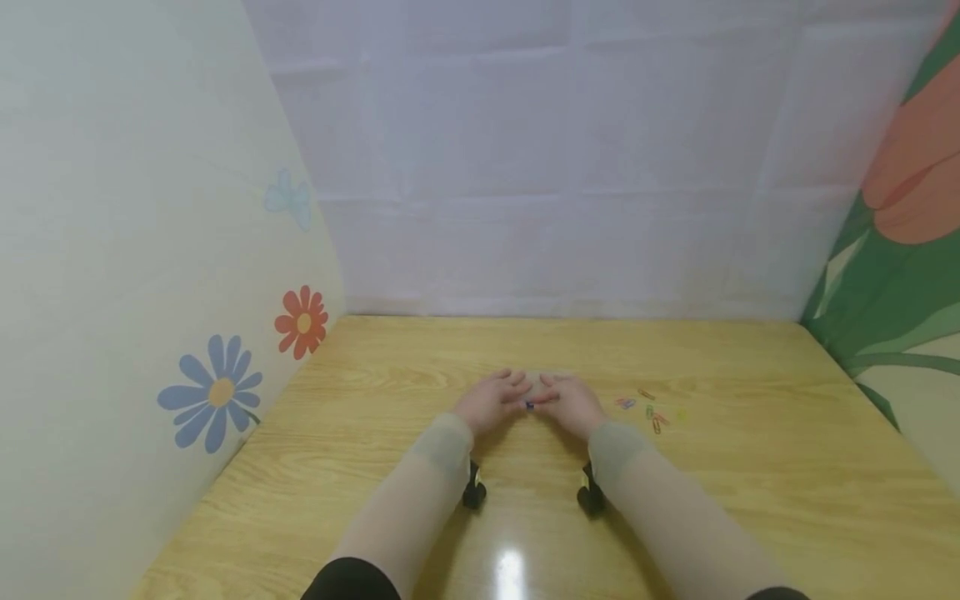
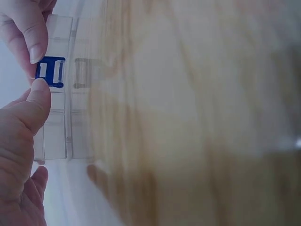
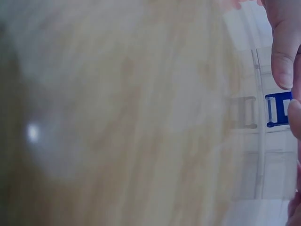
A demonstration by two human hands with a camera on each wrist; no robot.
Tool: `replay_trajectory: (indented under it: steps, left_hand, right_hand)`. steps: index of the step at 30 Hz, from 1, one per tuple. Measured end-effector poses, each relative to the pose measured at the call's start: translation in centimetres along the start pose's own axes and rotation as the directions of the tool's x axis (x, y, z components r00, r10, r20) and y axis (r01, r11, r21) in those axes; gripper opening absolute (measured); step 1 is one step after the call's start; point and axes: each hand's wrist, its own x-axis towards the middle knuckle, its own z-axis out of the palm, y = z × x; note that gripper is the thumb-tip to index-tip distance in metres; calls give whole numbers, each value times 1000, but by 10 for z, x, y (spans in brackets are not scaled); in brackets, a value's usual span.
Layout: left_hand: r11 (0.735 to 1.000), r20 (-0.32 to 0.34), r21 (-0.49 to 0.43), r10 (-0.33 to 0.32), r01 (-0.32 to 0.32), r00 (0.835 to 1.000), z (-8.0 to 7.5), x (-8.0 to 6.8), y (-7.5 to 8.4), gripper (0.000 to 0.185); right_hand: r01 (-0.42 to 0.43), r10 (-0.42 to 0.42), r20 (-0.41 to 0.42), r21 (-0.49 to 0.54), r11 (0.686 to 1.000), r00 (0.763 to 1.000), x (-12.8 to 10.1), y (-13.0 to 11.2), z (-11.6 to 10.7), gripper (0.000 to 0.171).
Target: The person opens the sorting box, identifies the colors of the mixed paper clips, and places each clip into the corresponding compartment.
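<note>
A clear plastic box point(image 2: 57, 129) with a blue latch point(image 2: 51, 71) on its front lies flat on the table, largely covered by both hands in the head view. My left hand point(image 1: 491, 402) holds the box's left part, its thumb point(image 2: 40, 89) touching one end of the latch. From the other side my right hand point(image 1: 573, 406) holds the box, its thumb point(image 3: 283, 73) close to the latch's other end. The fingers of both hands reach over the top and point toward each other. What is inside the box cannot be made out.
Several coloured paper clips point(image 1: 657, 425) lie scattered on the wooden table point(image 1: 360, 467), right of the right hand. A pale cloth point(image 1: 562, 167) hangs behind the table, and flower-printed panels point(image 1: 90, 250) stand at both sides. Each wrist carries a small black camera point(image 1: 474, 492).
</note>
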Motion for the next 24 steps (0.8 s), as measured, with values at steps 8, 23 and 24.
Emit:
replay_trajectory:
  steps: [8,23,24]
  left_hand:
    - [1000,-5,2,-8,8,1000,1,-1,0,47]
    - [999,-2,-35,-15,15,1000,0,1,2,47]
    - [999,1,-33,-18,18,1000,0,1,2,48]
  right_hand:
    - [-10,10,-14,5,1000,1000,0,-1,1,13]
    - [-30,32,-26,55,998,999,1,1,-1,5]
    - [-33,35,-23,57,998,999,2,1,-1,5]
